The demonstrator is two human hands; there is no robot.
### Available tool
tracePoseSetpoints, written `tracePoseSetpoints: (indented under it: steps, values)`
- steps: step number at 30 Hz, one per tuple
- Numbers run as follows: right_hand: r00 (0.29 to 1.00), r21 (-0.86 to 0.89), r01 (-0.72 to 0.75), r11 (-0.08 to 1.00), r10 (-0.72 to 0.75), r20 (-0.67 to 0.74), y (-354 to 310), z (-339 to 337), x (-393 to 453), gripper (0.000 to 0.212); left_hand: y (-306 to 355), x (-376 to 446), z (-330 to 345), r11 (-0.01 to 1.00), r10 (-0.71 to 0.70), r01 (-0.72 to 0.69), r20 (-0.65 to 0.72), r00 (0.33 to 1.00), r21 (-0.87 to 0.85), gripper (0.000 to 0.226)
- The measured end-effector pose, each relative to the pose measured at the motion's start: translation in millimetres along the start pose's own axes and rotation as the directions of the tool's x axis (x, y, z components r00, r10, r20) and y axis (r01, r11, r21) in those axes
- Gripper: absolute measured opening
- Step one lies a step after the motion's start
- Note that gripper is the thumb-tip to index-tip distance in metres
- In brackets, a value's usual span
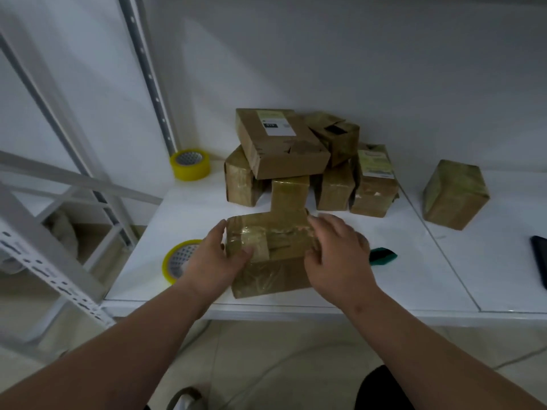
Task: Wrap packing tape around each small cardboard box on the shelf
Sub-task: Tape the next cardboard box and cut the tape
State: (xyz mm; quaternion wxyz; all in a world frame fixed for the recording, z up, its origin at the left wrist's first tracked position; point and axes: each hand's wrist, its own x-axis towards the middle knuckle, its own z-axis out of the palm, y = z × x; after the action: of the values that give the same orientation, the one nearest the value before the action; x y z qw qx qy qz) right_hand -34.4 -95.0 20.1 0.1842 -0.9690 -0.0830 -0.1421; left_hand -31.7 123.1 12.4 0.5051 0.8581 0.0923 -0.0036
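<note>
White shelf [384, 261] carries a box pile [296, 161] at 12 o'clock. Your left hand [211, 261] and right hand [337, 253] grasp the taped cardboard box [269, 255] at center, tape roll [177, 260] at its 9 o'clock.

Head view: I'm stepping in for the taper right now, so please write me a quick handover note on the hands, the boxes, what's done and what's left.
Left hand and right hand: both pressed on the sides of the front box at the shelf edge; neither holds tape.
Things: one tape roll lies just left of the left hand, a second roll at the back left. The pile of boxes sits behind; a lone box stands to the right.
Done: the front box looks glossy with tape, as do several in the pile.
Left: the top labelled box seems bare cardboard; check the rest.
</note>
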Motion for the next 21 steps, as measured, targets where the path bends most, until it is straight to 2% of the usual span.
tracePoseSetpoints:
  steps: [2, 4, 6, 7, 11, 21]
  values:
    - [0.977, 0.009, 0.191, 0.982, -0.191, 0.090, -18, 0, -1, 0.064, 0, -3, 4, 0.993, 0.085, -0.080, -0.062, 0.994, 0.084, 0.069]
    - [0.922, 0.010, 0.332, 0.943, -0.327, 0.209, -32, 5, -3, 0.066, -1, -7, 6, 0.963, 0.225, -0.207, -0.092, 0.970, 0.172, 0.061]
    - [0.884, 0.003, 0.380, 0.925, -0.365, 0.292, -36, 12, -6, 0.067, -2, -10, 8, 0.891, 0.384, -0.355, -0.051, 0.922, 0.285, 0.049]
    - [0.878, -0.011, 0.390, 0.921, -0.368, 0.307, -36, 15, -7, 0.068, -4, -12, 9, 0.861, 0.414, -0.390, -0.006, 0.910, 0.328, 0.045]
    - [0.881, -0.046, 0.396, 0.917, -0.365, 0.301, -35, 21, -9, 0.071, -17, -16, 7, 0.818, 0.378, -0.406, 0.151, 0.913, 0.408, 0.052]
    - [0.886, -0.058, 0.377, 0.924, -0.341, 0.315, -43, 25, -7, 0.078, -26, -8, 8, 0.765, 0.404, -0.436, 0.173, 0.898, 0.474, 0.048]
